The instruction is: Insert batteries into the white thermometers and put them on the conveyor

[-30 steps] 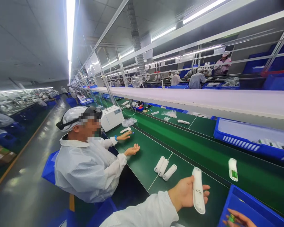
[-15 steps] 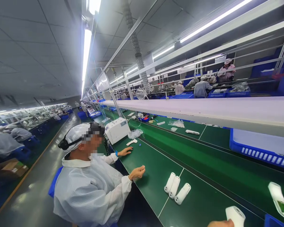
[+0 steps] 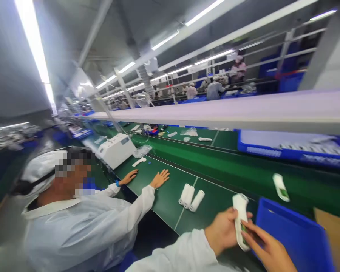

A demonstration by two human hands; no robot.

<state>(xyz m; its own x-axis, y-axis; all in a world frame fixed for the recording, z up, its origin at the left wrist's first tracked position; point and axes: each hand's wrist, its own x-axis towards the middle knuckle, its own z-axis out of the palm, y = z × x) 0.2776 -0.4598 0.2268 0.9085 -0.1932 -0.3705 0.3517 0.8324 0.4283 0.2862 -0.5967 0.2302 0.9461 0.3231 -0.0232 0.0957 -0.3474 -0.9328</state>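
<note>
White plastic device point(image 3: 240, 219) gripped in the left hand point(image 3: 222, 231), right hand point(image 3: 268, 245) open against it; three white tubes point(image 3: 191, 198) lie untouched nearby.

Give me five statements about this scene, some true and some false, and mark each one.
1. The left hand grips a white handheld device. True.
2. The right hand is reaching into the blue bin. False: its fingers lie on the white handheld device, in front of the bin.
3. Three white cylindrical parts lie side by side on the green belt. True.
4. The seated co-worker holds one of those parts. False: the co-worker's hands lie open on the belt, holding nothing.
5. A white machine stands on the belt beyond the co-worker's hands. True.
</note>
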